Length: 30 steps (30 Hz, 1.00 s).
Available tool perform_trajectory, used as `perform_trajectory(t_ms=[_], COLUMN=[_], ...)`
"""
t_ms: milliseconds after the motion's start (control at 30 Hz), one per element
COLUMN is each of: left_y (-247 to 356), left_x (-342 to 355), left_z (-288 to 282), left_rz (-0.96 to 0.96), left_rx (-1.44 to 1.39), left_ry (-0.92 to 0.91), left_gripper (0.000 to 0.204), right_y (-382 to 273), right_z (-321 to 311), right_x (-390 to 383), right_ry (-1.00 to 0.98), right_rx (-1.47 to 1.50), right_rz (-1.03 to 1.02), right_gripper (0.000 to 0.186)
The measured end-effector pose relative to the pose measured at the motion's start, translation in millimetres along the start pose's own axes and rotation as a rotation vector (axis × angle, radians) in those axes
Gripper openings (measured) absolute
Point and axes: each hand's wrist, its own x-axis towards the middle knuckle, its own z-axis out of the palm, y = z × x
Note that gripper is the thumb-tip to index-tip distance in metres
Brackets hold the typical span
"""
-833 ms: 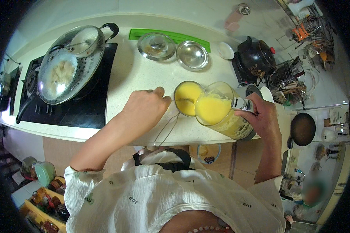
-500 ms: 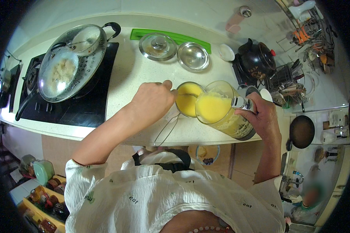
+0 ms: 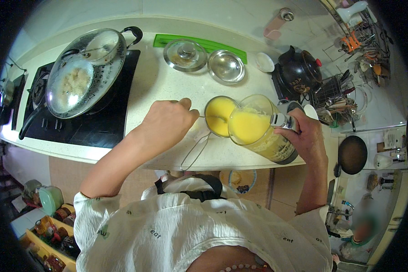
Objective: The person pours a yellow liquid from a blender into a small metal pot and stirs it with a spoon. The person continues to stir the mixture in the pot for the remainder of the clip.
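Note:
My left hand (image 3: 172, 119) is closed around the thin handle of a spoon (image 3: 208, 117), whose end dips into thick yellow liquid (image 3: 220, 109). That liquid lies in a round metal-rimmed vessel, apparently a strainer; a wire loop handle (image 3: 195, 152) sticks out from it toward the counter's front edge. What the vessel rests on is hidden. With my right hand (image 3: 306, 133) I grip the handle of a clear blender jug (image 3: 258, 131), tilted so its mouth is beside the vessel's rim. More yellow liquid fills the jug, and foam coats its wall.
A lidded wok (image 3: 86, 75) stands on the black stove (image 3: 109, 122) at left. Behind my hands are a glass lid (image 3: 185, 55), a steel bowl (image 3: 226, 66) and a green strip (image 3: 208, 44). A dark kettle (image 3: 299, 70) and a utensil rack (image 3: 328, 95) stand at right.
My left hand has shifted left and slightly nearer to me, moving the spoon through the yellow liquid. The jug in my right hand has hardly moved.

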Motion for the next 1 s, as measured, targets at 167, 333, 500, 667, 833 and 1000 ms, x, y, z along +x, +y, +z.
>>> perform_trajectory(t_ms=[167, 333, 500, 667, 833, 1000], left_y=[3, 3, 1, -1, -4, -6], left_x=[-8, -4, 9, 20, 28, 28], left_z=[-11, -6, 5, 13, 16, 15], left_rz=[-0.003, 0.017, 0.026, 0.033, 0.014, -0.006], left_rx=[0.023, 0.024, 0.029, 0.016, 0.078, 0.110], left_ry=[-0.010, -0.004, 0.026, 0.102, 0.097, 0.084], left_gripper=[0.028, 0.027, 0.022, 0.019, 0.022, 0.023], right_y=[1, 1, 4, 4, 8, 8], right_z=[1, 0, 0, 0, 1, 2], right_x=[-3, -4, -4, -3, -2, -2], right_ry=[-0.008, -0.006, -0.013, -0.002, 0.007, 0.017], right_rx=[-0.007, 0.008, 0.014, 0.005, -0.005, -0.018], right_rz=[0.027, 0.026, 0.020, 0.007, -0.001, 0.002], right_gripper=[0.038, 0.039, 0.038, 0.038, 0.038, 0.038])
